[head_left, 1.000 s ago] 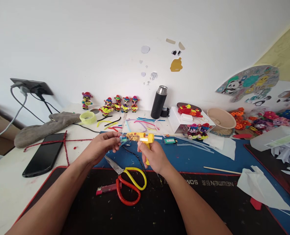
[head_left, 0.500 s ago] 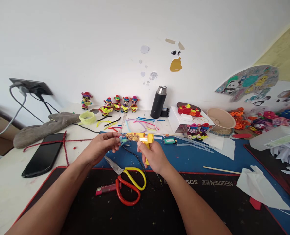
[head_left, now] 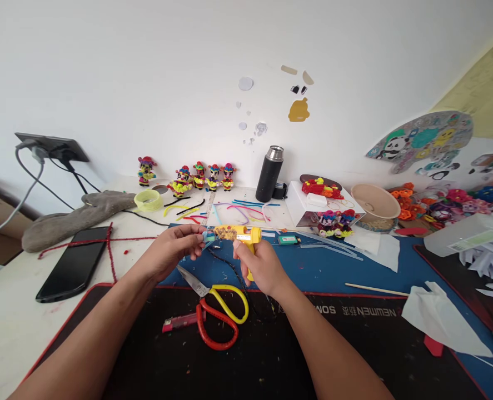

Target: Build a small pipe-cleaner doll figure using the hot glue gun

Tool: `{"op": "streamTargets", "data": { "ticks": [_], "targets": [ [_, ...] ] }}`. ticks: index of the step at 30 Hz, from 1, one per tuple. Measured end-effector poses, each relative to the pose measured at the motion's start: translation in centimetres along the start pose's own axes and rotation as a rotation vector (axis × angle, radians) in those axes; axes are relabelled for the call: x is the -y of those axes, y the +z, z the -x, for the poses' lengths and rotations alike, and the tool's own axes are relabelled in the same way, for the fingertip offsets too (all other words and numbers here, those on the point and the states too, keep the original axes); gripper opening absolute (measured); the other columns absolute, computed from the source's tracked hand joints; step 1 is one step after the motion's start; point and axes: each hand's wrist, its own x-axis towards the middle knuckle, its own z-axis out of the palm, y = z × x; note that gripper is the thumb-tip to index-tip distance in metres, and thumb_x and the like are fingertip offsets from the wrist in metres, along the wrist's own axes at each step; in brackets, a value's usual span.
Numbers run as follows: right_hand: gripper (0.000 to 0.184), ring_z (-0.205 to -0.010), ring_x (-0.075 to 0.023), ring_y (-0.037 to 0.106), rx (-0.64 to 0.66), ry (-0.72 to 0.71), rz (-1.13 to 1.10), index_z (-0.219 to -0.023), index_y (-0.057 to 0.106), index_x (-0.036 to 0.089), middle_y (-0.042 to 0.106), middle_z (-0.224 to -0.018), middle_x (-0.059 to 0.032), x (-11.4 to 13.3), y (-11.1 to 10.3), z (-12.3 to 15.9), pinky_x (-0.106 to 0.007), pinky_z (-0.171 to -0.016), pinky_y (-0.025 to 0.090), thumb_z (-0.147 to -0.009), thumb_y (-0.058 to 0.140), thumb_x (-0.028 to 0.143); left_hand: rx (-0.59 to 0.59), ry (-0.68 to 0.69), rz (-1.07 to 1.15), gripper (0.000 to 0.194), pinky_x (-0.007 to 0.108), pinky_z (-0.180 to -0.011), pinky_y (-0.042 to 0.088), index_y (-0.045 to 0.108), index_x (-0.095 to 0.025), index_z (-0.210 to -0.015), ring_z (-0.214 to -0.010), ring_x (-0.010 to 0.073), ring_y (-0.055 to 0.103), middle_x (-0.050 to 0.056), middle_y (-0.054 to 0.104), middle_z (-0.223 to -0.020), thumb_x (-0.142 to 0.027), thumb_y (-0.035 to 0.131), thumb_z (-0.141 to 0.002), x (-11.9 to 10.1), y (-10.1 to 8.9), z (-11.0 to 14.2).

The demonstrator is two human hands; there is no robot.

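Note:
My right hand [head_left: 259, 264] is wrapped round the handle of a yellow glue gun [head_left: 229, 233], its nozzle pointing left. At that nozzle, my left hand [head_left: 179, 247] pinches a small blue piece [head_left: 208, 236], too small and covered to name its kind. Below the hands lie scissors [head_left: 217, 311] with one red and one yellow handle, their blades parted toward the upper left. A pink lighter [head_left: 183, 321] sits partly under the red handle. From the glue gun a dark cord [head_left: 229, 264] trails over the blue mat.
Several pipe-cleaner dolls [head_left: 183, 180] stand by the wall near yellow tape [head_left: 148, 200]. A black flask [head_left: 270, 175] is behind my hands. A phone [head_left: 73, 264] lies left; tissue [head_left: 442, 319], a wooden stick [head_left: 375, 289] and glue sticks [head_left: 333, 244] lie right.

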Motion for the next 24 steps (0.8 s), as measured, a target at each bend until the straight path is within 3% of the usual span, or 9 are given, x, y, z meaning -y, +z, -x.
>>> {"op": "streamTargets", "data": {
  "ticks": [24],
  "targets": [
    [0.042,-0.034,-0.0114,0.049,-0.012,0.001,0.001,-0.073,0.057,0.022,0.052,-0.042,0.0055,0.07,0.03,0.02,-0.023,-0.042,0.04,-0.093,0.059,0.059,-0.008,0.001,-0.016,0.036,0.022,-0.051,0.049,0.078,-0.017,-0.085,-0.056,0.0136,0.062,0.002,0.073,-0.068,-0.032,0.096,-0.058,-0.18,0.11,0.11]
  ]
}}
